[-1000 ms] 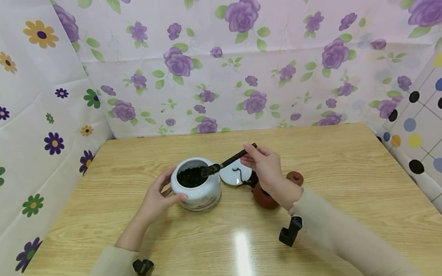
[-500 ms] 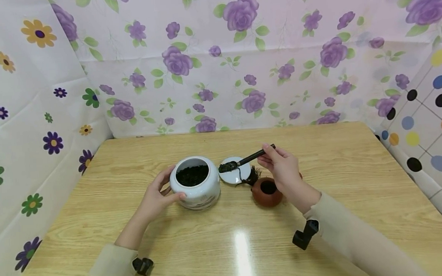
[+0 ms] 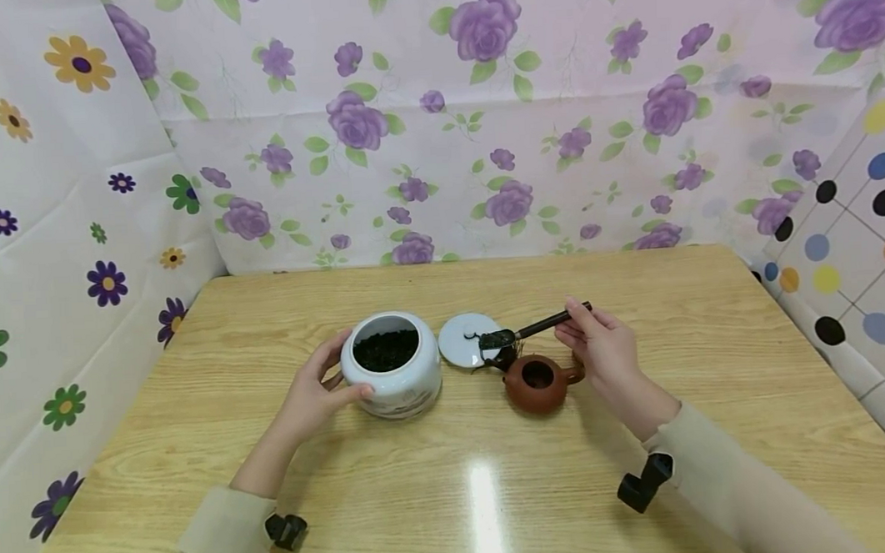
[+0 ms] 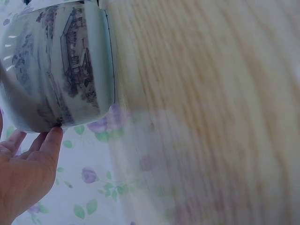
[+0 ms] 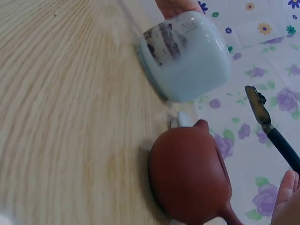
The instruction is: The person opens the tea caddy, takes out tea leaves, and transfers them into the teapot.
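Observation:
My left hand (image 3: 321, 391) grips a white porcelain jar (image 3: 402, 391) by its left side, thumb at the front rim and fingers round the back. Dark dry tea leaves (image 3: 386, 352) lie inside it. In the left wrist view the jar (image 4: 61, 65) shows a painted landscape. My right hand (image 3: 602, 352) pinches the dark handle of a tea scoop (image 3: 550, 324). Dark leaves lie on its blade, which hangs above and behind a reddish-brown clay teapot (image 3: 533, 399). The teapot is lidless, its spout toward the jar and its handle beside my right hand.
A white round lid (image 3: 464, 334) with a small knob lies right of the jar. A dark cord with a frayed tassel (image 3: 503, 360) sits between lid and teapot. Flower-printed cloth (image 3: 438, 185) rises behind the wooden table (image 3: 394, 496).
My right hand has carried the loaded scoop rightward, out from over the jar's mouth, past the white lid to near the teapot. The teapot has come into fuller view. My left hand stays on the jar.

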`<state>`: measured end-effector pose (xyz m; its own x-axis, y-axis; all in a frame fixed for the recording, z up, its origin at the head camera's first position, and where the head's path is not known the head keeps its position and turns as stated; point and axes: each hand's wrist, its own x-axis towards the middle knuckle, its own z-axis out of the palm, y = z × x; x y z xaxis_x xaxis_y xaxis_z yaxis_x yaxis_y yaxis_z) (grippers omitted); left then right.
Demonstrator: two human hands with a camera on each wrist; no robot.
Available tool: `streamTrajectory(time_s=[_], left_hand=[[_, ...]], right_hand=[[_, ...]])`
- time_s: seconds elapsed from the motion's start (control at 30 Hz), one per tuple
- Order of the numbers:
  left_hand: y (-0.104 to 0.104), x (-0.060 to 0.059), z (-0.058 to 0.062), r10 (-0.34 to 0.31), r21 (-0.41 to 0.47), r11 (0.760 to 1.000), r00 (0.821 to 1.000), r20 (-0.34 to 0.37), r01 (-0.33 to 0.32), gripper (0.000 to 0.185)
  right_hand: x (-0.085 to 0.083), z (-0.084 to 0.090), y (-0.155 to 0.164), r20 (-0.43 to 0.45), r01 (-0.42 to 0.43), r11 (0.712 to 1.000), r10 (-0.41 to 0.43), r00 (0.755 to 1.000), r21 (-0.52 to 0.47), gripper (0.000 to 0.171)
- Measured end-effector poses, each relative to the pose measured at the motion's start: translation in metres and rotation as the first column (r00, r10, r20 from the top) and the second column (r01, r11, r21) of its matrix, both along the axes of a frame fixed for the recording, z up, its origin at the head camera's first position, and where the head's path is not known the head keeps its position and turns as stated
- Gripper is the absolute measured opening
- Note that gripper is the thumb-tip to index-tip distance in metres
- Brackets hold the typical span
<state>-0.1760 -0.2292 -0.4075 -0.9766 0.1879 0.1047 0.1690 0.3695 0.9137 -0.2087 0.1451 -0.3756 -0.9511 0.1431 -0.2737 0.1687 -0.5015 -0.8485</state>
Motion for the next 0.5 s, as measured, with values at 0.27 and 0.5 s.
streamTrajectory(time_s=[0.27,0.5], left_hand=[[0.000,0.001,0.002,0.003,0.000,1.000,1.000,-0.005,-0.003,0.083],[0.000,0.000,0.001,-0.002,-0.003,1.000,1.000,-0.010,0.002,0.083]], right_hand=[[0.004,-0.009,0.020,0.013,0.063,0.998,-0.063,0.998,-0.010,0.010],[0.008,-0.018,0.035,-0.002,0.046,0.999,-0.046,0.999,-0.028,0.008]])
